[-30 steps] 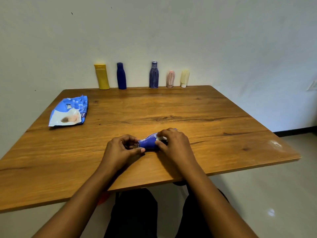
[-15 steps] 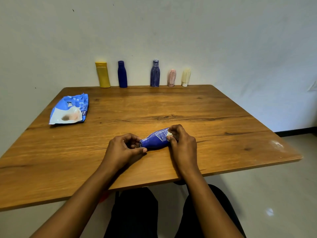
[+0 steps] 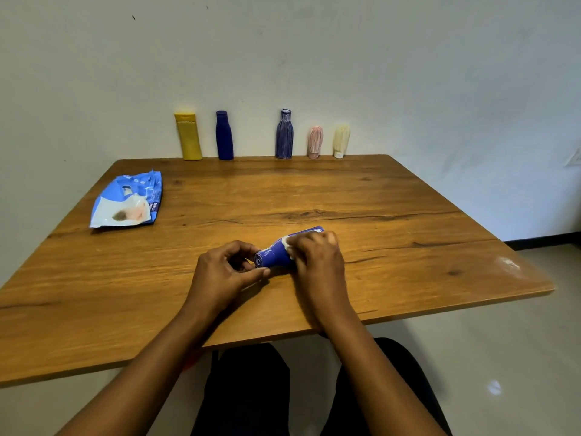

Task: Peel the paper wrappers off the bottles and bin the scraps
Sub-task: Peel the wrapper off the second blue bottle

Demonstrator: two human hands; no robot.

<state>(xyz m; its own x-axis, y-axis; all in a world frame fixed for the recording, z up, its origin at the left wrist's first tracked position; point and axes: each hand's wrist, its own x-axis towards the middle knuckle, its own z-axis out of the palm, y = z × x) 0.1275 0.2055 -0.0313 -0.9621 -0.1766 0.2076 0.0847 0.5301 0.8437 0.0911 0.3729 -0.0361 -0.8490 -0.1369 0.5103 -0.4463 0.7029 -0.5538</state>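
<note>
Fingers (image 3: 314, 240) of the right hand (image 3: 317, 262) are curled over the body of the blue bottle (image 3: 273, 257), their tips at a white, torn edge of the paper wrapper (image 3: 286, 243). Whether they pinch the paper itself or only press on it cannot be told.

Location: the blue bottle lies on its side on the wooden table (image 3: 408, 247), near the front edge and between the two hands.

Governing relation: the long axis runs from the narrow end, near and to the left, to the broad end, farther and to the right. The narrow end faces the left hand (image 3: 220, 275); the body and broad end lie under the right hand, which is the nearer to the torn edge.

Left hand: fingers curled, thumb reaching beneath the narrow end — contact looks likely, but a firm grip cannot be confirmed. The round end face shows uncovered.

Pose: both forearms come in low from the near edge, and the right wrist is turned so the knuckles face up.

Judgement: the peel would run along the axis, toward the narrow end — the left hand is placed to steady it.

No bin is in view.
</note>
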